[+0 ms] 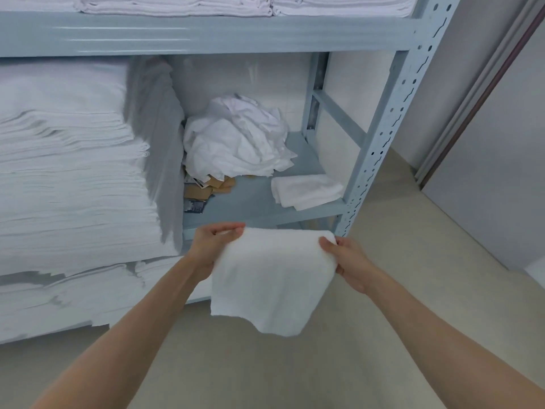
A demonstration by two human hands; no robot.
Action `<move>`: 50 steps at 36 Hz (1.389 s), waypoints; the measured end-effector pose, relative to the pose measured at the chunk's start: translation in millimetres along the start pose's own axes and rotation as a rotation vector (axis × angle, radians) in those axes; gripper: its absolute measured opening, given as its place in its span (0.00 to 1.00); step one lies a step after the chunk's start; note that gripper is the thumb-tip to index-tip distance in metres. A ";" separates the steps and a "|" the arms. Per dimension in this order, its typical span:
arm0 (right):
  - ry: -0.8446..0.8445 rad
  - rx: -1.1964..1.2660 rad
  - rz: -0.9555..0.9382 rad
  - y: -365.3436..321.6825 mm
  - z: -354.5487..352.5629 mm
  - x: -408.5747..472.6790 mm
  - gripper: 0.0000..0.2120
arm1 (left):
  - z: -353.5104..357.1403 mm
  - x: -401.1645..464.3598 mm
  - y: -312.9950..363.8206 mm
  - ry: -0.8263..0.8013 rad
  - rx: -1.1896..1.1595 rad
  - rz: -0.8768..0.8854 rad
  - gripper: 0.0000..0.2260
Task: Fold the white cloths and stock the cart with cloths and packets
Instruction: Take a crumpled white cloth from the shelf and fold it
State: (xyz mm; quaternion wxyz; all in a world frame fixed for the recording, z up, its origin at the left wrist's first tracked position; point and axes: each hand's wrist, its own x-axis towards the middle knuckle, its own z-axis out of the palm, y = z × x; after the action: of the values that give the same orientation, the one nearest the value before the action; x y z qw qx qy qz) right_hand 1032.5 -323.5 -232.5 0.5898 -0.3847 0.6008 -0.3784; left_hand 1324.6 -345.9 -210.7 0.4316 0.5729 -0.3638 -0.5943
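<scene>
A white cloth hangs folded over in front of the grey-blue shelf. My left hand pinches its top left corner and my right hand grips its top right corner. On the shelf behind lies a crumpled heap of white cloths. A small folded white cloth rests at the shelf's front right. Brown and dark packets lie under the heap's left side.
Tall stacks of folded white linen fill the shelf's left side and the level above. The perforated metal upright stands at the right. Beige floor and a sliding door lie to the right.
</scene>
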 end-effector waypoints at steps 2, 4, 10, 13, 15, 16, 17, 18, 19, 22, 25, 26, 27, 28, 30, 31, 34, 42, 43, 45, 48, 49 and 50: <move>0.046 -0.049 -0.017 -1.7 3.8 1.0 0.10 | -4.3 2.4 2.4 -0.016 0.017 0.003 0.05; 0.103 -0.037 -0.025 -2.2 5.4 3.9 0.15 | -9.9 5.4 6.2 -0.084 0.069 0.001 0.06; 0.036 0.002 -0.024 -13.6 1.4 0.1 0.34 | -15.4 11.9 8.5 -0.258 0.543 0.122 0.28; -0.073 -0.165 -0.094 -14.2 0.7 -6.0 0.35 | -11.9 14.5 5.1 -0.215 0.871 0.236 0.33; -0.098 -0.427 -0.148 -16.6 4.7 -11.0 0.33 | -8.4 14.7 1.3 -0.192 1.020 0.298 0.34; -0.091 -0.623 -0.174 -16.3 6.7 -11.6 0.34 | -7.3 15.1 -1.2 -0.190 1.063 0.330 0.33; -0.082 -0.814 -0.194 -14.8 9.3 -11.8 0.35 | -7.1 15.4 -3.9 -0.185 1.095 0.365 0.30; -0.068 -0.948 -0.196 -12.6 11.6 -12.2 0.35 | -7.5 15.8 -6.4 -0.177 1.123 0.397 0.26; -0.054 -1.019 -0.193 -10.9 13.6 -13.5 0.31 | -8.6 16.1 -9.0 -0.165 1.146 0.423 0.22; -0.009 -1.060 -0.241 -5.1 14.4 -16.4 0.14 | -15.1 13.5 -15.9 -0.123 1.221 0.469 0.17; -0.059 -1.112 -0.220 -6.3 13.2 -19.8 0.14 | -25.0 5.3 -9.3 -0.173 1.290 0.449 0.14; -0.086 -1.097 -0.195 -9.5 12.2 -22.3 0.14 | -28.5 3.0 -3.9 -0.221 1.272 0.418 0.13; -0.106 -1.040 -0.165 -13.9 11.4 -24.7 0.13 | -33.0 -0.2 2.6 -0.266 1.218 0.373 0.11; -0.118 -0.958 -0.130 -18.8 6.8 -27.1 0.11 | -35.1 -3.2 10.1 -0.301 1.135 0.318 0.09; -0.186 -0.737 -0.077 -28.5 -3.0 -27.8 0.10 | -43.0 -10.1 26.4 -0.318 0.923 0.203 0.08; -0.229 -0.568 -0.062 -33.3 -7.8 -28.4 0.12 | -46.9 -13.1 33.3 -0.336 0.788 0.160 0.09; -0.324 0.144 -0.006 -39.6 -14.9 -32.2 0.27 | -53.8 -18.7 47.5 -0.400 0.275 0.061 0.18; 0.023 0.336 0.046 1.3 19.2 -21.2 0.30 | -57.8 -17.9 37.2 -0.291 -0.233 -0.179 0.21; -0.075 0.426 0.110 6.1 22.6 -22.1 0.34 | -60.7 -16.2 27.7 -0.294 -0.305 -0.204 0.23; -0.261 0.552 0.202 10.0 31.9 -29.4 0.38 | -64.5 -14.0 5.7 -0.313 -0.437 -0.259 0.29; -0.287 0.535 0.236 17.2 34.0 -33.4 0.30 | -62.9 -14.3 -29.9 -0.373 -0.512 -0.336 0.35; -0.290 0.520 0.262 20.1 33.7 -32.9 0.27 | -61.2 -14.7 -40.1 -0.405 -0.511 -0.349 0.34; -0.286 0.496 0.293 21.2 33.7 -33.5 0.25 | -59.2 -16.2 -49.2 -0.432 -0.488 -0.358 0.33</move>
State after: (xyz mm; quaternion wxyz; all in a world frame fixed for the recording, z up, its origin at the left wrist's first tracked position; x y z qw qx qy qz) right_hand 1066.1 -284.2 -238.4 0.7923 -0.1877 0.4502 -0.3666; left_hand 1378.3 -309.4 -255.0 0.3578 0.3690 -0.1883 -0.8369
